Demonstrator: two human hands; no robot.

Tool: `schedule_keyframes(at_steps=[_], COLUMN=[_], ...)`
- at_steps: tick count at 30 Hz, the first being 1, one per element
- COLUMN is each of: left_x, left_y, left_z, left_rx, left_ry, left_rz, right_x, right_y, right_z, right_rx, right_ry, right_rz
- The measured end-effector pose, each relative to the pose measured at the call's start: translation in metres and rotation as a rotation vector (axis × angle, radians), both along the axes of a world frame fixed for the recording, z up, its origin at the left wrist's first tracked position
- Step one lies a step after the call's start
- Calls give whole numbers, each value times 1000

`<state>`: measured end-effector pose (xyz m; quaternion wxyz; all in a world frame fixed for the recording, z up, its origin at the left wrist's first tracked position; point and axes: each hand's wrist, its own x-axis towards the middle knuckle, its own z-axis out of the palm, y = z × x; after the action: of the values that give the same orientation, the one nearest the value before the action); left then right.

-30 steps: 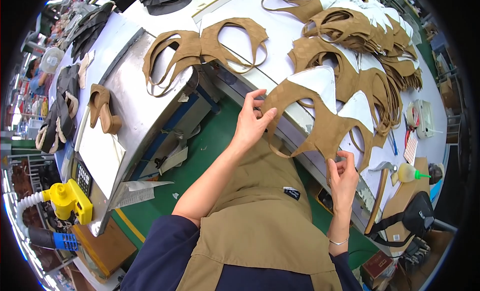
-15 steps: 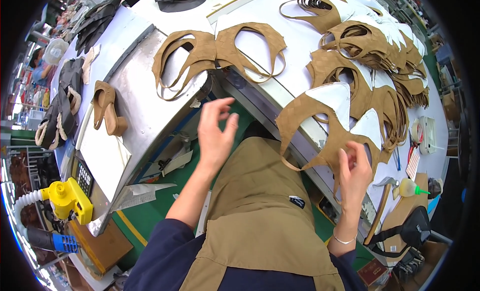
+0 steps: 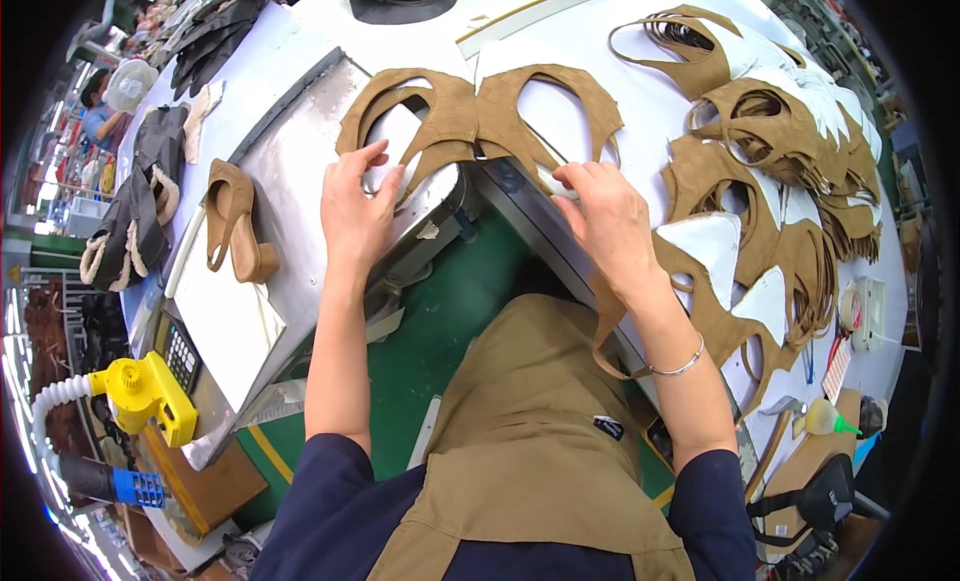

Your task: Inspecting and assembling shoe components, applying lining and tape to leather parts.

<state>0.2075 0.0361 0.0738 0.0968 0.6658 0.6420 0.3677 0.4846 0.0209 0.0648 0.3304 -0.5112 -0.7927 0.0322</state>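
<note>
Two brown shoe upper pieces, the left one (image 3: 445, 111) and the right one (image 3: 497, 109), lie edge to edge across the gap between two work surfaces. Each has a large opening and thin straps. My left hand (image 3: 355, 211) is at the near strap of the left piece, thumb and fingers apart. At the near edge of the right piece, my right hand (image 3: 612, 221) hovers or rests with its fingers bent and thumb apart; contact is hard to make out. Under my right forearm, another brown upper with white lining (image 3: 705, 246) hangs partly over the table edge.
Stacked brown uppers (image 3: 770, 121) cover the right table. On the left stand a finished brown heeled shoe (image 3: 240, 221), white sheets (image 3: 225, 321), a calculator (image 3: 178, 353) and a yellow blower-like device (image 3: 150, 396). A green-tipped bottle (image 3: 825, 418) and hammer (image 3: 770, 441) lie right.
Both hands have moved forward to the joined uppers, the left one also leftward and the right one leftward from the white-lined upper. The view has shifted slightly.
</note>
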Motion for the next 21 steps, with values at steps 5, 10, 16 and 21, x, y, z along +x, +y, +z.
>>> schedule_keyframes(at_steps=[5,10,16,21], left_x=[-1,-16,-30,-32], left_y=[-10,-21,-34,-39], left_z=[0,-3,-15,-26], left_rx=[-42,-57,73,63], left_ry=[272,236,184,113], left_rz=[-118,-97,-14,45], right_x=[-6,3,17,17], right_y=[9,13,12,8], right_z=[-6,-4,-2,-3], right_rx=[-83,-130,-82,-132], right_ry=[-54,-16,-59,-68], right_rz=[-45,-49,-74,-86])
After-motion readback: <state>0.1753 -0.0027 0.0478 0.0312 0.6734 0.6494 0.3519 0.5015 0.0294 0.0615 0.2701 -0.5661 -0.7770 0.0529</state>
